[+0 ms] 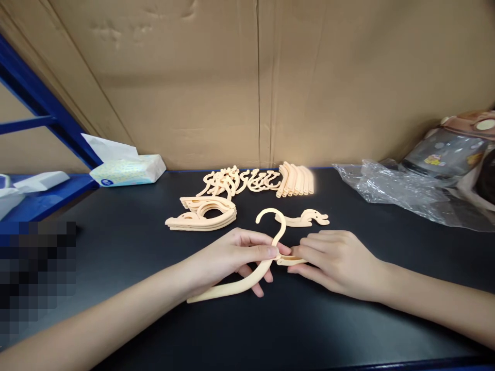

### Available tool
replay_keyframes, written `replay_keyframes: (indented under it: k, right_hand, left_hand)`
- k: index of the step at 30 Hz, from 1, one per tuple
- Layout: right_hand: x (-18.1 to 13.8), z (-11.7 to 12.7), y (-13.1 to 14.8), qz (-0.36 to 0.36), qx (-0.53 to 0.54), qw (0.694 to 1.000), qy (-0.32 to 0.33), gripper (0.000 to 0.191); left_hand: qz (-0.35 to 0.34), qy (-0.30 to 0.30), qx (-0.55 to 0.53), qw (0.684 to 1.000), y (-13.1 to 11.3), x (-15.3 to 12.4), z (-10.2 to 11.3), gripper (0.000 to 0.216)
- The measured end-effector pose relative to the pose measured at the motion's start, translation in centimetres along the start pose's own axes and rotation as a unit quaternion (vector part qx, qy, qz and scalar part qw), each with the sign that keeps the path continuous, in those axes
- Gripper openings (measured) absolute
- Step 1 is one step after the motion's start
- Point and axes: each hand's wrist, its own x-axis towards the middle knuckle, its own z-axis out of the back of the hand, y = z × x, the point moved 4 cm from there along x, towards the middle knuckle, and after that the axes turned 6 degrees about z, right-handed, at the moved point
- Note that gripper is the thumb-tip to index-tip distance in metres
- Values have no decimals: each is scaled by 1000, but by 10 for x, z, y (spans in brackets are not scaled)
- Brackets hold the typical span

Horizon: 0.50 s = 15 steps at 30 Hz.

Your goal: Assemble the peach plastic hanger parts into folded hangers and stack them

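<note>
A cream plastic folding clothes hanger (247, 281) is held between my two hands above the black table. My left hand (240, 255) pinches it near the base of its hook, thumb on top, with one arm of the hanger reaching down and left. The fingers of my right hand (336, 260) are closed round the other arm, whose inner side shows just left of the fingertips. The hook curves up and to the left, away from me. Behind my right hand lies a loose hanger piece (303, 219). A stack of folded hangers (203, 216) rests beyond my left hand.
At the back lie a pile of hooks (224, 180), several more curved pieces (265, 180) and a row of hanger arms (296, 179). A tissue pack (133, 171) stands at left. Clear plastic bags (386, 185) and a transparent container (444, 149) are at right. Cardboard (185, 93) walls the back.
</note>
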Motion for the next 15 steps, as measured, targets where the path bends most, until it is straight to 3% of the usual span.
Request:
replay_keyframes:
  k: [15]
  right_hand:
    - [-1,3,10,32,-96,994,-27,35]
  left_hand:
    - [-1,-11,-24,1000,-2,-1,-4,15]
